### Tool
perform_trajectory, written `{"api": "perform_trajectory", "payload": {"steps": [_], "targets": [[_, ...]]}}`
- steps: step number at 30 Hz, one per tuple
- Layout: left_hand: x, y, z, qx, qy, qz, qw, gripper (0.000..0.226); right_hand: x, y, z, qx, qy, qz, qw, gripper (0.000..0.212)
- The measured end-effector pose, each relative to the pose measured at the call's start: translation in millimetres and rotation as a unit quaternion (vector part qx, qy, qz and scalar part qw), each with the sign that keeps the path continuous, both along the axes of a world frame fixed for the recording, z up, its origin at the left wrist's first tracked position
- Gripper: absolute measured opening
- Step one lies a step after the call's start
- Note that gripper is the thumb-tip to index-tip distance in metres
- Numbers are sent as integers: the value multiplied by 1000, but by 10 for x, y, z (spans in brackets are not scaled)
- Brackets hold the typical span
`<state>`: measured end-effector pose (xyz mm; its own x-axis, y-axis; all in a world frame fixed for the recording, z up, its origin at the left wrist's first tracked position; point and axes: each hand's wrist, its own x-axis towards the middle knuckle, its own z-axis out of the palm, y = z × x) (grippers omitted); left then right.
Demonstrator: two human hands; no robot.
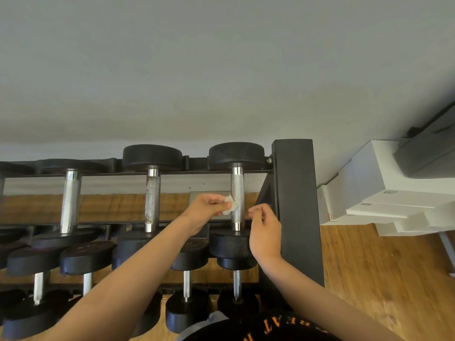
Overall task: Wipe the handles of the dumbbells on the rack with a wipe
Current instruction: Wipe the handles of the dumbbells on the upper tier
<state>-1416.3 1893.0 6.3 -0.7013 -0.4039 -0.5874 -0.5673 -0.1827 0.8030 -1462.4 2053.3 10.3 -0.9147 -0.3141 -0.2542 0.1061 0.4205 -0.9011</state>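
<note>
A black dumbbell rack (294, 193) holds a top row of dumbbells with knurled steel handles. My left hand (206, 209) pinches a small crumpled white wipe (229, 205) and presses it against the left side of the rightmost handle (237, 190). My right hand (264, 230) hovers just right of that handle's lower end, fingers loosely curled, holding nothing. Further left stand the middle handle (152, 198) and another handle (70, 200).
A lower row of smaller dumbbells (187, 279) sits under my arms. The rack's thick black upright stands right beside my right hand. White stacked boxes (374, 193) lie on the wooden floor to the right. A grey wall rises behind the rack.
</note>
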Motion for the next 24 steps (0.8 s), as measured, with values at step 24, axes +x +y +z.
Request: {"api": "perform_trajectory", "payload": {"steps": [24], "targets": [[-284,-78,205,92,57,105,989,21,-7,11,45,-7,-18,-1,1000,22]]}}
